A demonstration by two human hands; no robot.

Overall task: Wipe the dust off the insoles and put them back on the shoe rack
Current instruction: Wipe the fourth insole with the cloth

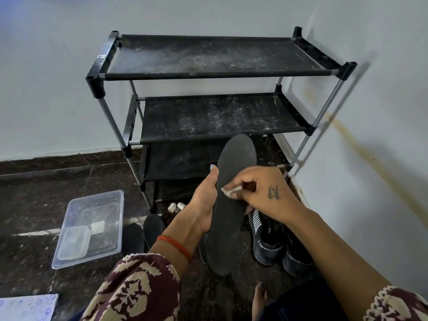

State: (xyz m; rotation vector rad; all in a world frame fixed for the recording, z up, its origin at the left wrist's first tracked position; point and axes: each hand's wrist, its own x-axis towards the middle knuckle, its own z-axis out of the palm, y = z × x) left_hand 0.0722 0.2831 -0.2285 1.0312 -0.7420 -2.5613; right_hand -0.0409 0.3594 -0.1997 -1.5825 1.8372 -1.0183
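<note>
A long black insole [234, 177] stands tilted in front of the shoe rack, toe end up. My left hand [203, 202] grips its left edge from behind. My right hand [259, 193] presses a small white wipe [230, 191] against the insole's middle. Two more black insoles [133, 237] [152, 227] lie on the dark floor below my left wrist. The black shoe rack [217, 72] stands in the corner, its dusty fabric shelves bare.
A clear plastic tub [92, 228] with a smaller container inside sits on the floor at left. A pair of dark sports shoes [268, 239] stands beside the rack's right leg. Small white caps [177, 206] lie under the rack. White walls enclose the corner.
</note>
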